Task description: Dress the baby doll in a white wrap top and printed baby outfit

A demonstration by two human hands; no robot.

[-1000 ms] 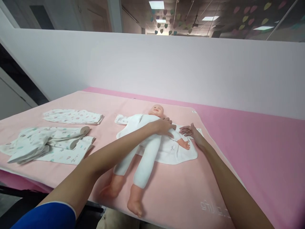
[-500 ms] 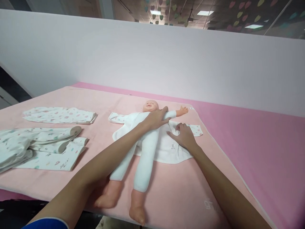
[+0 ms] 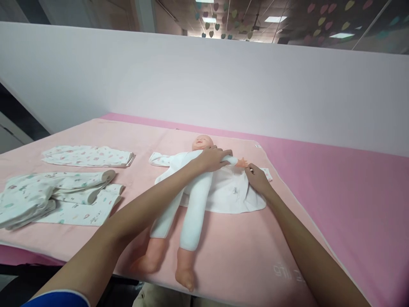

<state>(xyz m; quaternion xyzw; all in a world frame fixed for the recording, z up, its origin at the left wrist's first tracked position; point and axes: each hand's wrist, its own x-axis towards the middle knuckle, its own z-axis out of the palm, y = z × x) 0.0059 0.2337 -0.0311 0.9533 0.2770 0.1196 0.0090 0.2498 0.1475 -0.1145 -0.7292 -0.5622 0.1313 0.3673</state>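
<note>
A baby doll (image 3: 195, 213) in a white body suit lies on its back, head away from me. Under it a white baby shirt (image 3: 225, 196) is spread out, its patterned sleeves out to both sides. My left hand (image 3: 214, 159) lies across the doll's chest, fingers wrapped round its upper arm on the right side. Beside that doll's small hand, my right hand (image 3: 258, 180) pinches the shirt's cloth near the right sleeve (image 3: 266, 173). The fingertips of my right hand are partly hidden. The left sleeve (image 3: 159, 159) lies flat, with no doll arm visible in it.
Folded patterned baby clothes (image 3: 87, 156) lie at the left, with a second pile (image 3: 73, 216) nearer to me. A pale pink mat (image 3: 243, 251) covers much of the pink table (image 3: 351, 200). A white partition (image 3: 204, 81) stands behind.
The doll's arm on the right has come down towards the sleeve. My right hand has moved right, up to the doll's hand, and its fingers have closed. My left hand stays on the arm.
</note>
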